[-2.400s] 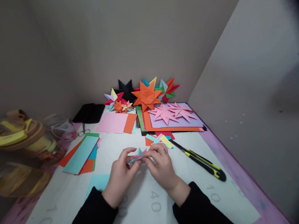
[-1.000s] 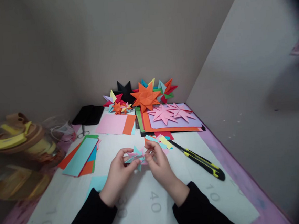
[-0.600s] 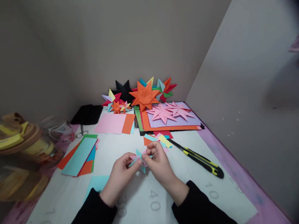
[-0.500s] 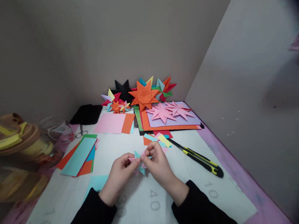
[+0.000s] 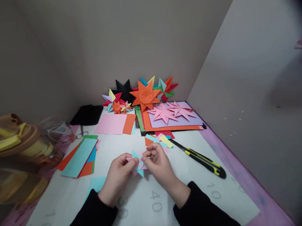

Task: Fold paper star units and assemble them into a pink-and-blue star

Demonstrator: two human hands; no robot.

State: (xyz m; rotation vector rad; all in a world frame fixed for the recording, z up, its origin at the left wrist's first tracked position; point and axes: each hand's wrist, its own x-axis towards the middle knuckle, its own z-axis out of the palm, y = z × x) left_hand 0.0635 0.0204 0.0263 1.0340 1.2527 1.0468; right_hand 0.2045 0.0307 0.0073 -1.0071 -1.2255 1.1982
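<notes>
A small folded paper star in light blue and pink is held up over the white sheet. My left hand pinches its left side between thumb and fingers. From the right, my right hand has its thumb and forefinger pressed together at the star's edge, the other fingers curled. Part of the star is hidden behind both hands. Just beyond them lie small coloured paper pieces, and a black and yellow utility knife rests to the right.
Coloured paper strips lie left, near scissors and a black pouch. Pink sheets are farther back. Finished paper stars lean on the back wall; pink stars top a paper stack. A lidded jar stands far left.
The paper star has shifted slightly left and turned a little, showing more of its face. My left hand has moved slightly left with it; my right hand stays almost in place.
</notes>
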